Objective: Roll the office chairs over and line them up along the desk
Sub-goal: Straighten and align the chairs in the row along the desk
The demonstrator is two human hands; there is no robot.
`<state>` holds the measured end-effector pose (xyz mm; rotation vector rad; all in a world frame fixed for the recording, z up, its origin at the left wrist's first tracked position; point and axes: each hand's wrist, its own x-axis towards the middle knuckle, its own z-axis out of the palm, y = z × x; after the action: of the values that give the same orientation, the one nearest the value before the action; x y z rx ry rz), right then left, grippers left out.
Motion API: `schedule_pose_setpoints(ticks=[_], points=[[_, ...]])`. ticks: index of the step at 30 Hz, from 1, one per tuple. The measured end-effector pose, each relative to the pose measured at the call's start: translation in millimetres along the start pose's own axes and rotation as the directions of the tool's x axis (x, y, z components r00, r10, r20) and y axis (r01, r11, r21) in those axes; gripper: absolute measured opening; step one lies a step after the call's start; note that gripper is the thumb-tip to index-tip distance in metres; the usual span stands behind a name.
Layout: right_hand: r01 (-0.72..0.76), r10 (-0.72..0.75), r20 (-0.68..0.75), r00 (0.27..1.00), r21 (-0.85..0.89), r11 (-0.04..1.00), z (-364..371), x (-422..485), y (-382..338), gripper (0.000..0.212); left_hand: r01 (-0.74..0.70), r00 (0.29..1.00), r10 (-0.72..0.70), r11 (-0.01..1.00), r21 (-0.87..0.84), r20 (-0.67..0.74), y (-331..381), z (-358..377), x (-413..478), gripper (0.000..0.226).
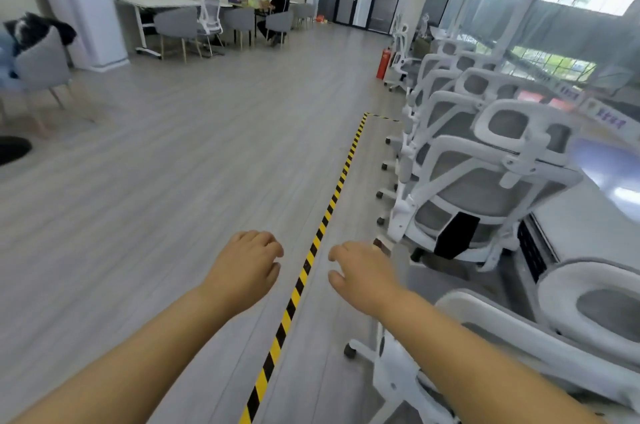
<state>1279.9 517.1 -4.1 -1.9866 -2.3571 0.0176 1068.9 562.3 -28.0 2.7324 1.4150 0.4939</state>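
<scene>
White mesh office chairs (485, 188) are lined along the desk (581, 215) at right; the nearest chair (502, 319) is cut off by the frame. The left hand (242, 261) and right hand (363, 271) are held out loosely curled, empty. Purple lettering on desk cards (607, 118) is blurred beyond reading.

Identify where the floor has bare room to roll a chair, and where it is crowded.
Free: grey plank floor left of the striped yellow tape, up to the grey armchair. Crowded: right of the tape, where white mesh office chairs are packed along the white desk.
</scene>
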Motion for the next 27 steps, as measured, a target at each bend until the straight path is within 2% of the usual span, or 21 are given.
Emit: schedule_pose_setpoints(ticks=[5,10,17,21,27], points=[[-0.083,0.077,0.084,0.993,0.070,0.994,8.0,71.2,-21.3,0.027,0.026,0.997,-0.025,1.000,-0.016,0.076,-74.6,-6.2,33.8,0.032],[-0.130,0.124,0.110,0.986,0.052,0.990,20.5,136.6,-3.7,0.029,0.006,0.990,-0.005,1.000,-0.013,0.144,-117.8,10.7,87.1,0.033],[-0.211,0.206,0.122,0.971,0.025,0.977,45.0,247.0,67.5,0.027,-0.081,0.977,0.060,0.992,0.095,0.206,-164.3,39.2,214.6,0.033],[-0.265,0.260,0.157,0.953,0.015,0.964,50.4,323.2,121.4,0.028,-0.087,0.974,0.049,0.983,0.165,0.223,-201.7,44.4,310.5,0.033],[-0.303,0.298,0.137,0.945,0.020,0.953,36.6,442.6,177.5,0.027,-0.090,0.979,0.059,0.984,0.156,0.197,-257.0,59.8,432.0,0.033]])
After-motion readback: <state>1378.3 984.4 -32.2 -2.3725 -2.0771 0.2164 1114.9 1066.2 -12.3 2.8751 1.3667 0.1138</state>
